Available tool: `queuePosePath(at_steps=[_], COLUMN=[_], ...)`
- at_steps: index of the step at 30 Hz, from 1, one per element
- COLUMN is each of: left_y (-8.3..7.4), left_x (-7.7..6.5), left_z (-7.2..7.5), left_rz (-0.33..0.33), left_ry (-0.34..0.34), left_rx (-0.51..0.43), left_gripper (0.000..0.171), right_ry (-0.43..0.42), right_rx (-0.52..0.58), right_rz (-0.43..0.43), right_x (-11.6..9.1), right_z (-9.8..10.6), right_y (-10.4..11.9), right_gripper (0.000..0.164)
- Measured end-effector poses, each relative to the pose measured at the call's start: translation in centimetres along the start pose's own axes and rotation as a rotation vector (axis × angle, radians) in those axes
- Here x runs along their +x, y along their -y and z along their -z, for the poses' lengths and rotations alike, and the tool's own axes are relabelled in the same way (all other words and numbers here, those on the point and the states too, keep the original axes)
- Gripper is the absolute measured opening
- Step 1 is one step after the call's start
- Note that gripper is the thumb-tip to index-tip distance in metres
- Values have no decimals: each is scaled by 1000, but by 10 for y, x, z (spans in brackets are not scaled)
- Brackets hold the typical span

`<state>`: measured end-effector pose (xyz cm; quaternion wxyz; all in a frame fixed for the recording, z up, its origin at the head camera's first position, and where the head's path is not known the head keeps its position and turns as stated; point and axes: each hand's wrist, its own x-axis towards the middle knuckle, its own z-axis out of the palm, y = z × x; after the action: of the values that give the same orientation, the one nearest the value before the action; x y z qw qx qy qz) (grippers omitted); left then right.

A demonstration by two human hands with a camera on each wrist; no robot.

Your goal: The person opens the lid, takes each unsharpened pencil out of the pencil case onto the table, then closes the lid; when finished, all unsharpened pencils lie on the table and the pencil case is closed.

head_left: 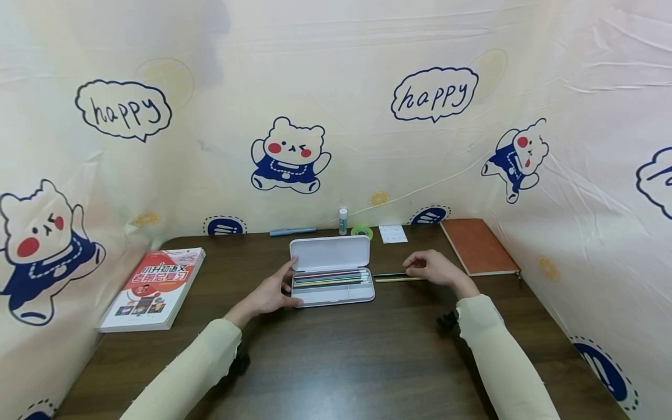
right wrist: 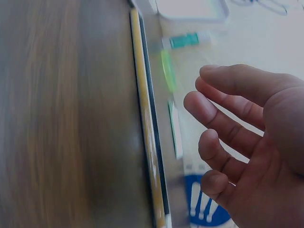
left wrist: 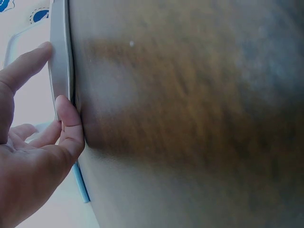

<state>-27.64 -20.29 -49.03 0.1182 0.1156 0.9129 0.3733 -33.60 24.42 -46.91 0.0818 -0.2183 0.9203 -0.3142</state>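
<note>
A white pencil case [head_left: 320, 296] lies with its lid [head_left: 329, 254] raised and several coloured pencils [head_left: 328, 281] inside. My left hand [head_left: 270, 293] holds the case by its left end, the thumb at the front corner and other fingers along the side. Up close in the left wrist view, fingertips of the left hand [left wrist: 42, 142] touch the case's edge [left wrist: 61, 61]. To the right of the case lie a yellow pencil [right wrist: 146, 104] and a dark pencil [right wrist: 154, 128], side by side. My right hand [head_left: 431, 268] hovers over their right ends; the right wrist view shows its loosely bent fingers [right wrist: 204, 107] holding nothing.
Behind the case are a blue pen [head_left: 292, 231], a glue stick [head_left: 343, 221], green tape [head_left: 361, 232] and a paper note pad [head_left: 392, 234]. A book [head_left: 154, 289] lies at the left, a brown notebook [head_left: 480, 247] at the right. Patterned cloth surrounds the table.
</note>
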Motion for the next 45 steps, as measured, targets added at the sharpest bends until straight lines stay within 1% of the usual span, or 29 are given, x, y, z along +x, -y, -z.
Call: queuePosePath(at_steps=[9,13,20,25,29,35,45], left_y=[0,1,1,0,-1,-1,-3], left_x=[-1,0,0,-1,-1,-1,-1], left_z=[0,0,0,0,0,0,-1], left_rz=[-5,-11,-8,-2,-4,-6,-14], left_ry=[2,0,-1,0,-1,-3,-11], left_rx=[-14,-13,-9,-8,-12,-12,11], left_gripper=[111,111,111,111,110,111,110], right_ry=[50,64,121,157,176,173,165], right_rx=[10,3,3,-37,-59,-96,-113], right_rz=[56,88,138,162,145,118,124], right_x=[23,31,40,45,48,51,53], right_z=[-26,-36,-52,-61,-67,-73,-74], right_y=[31,44,61,68,72,76,79], right_gripper=[21,18,14,12,10,10,10])
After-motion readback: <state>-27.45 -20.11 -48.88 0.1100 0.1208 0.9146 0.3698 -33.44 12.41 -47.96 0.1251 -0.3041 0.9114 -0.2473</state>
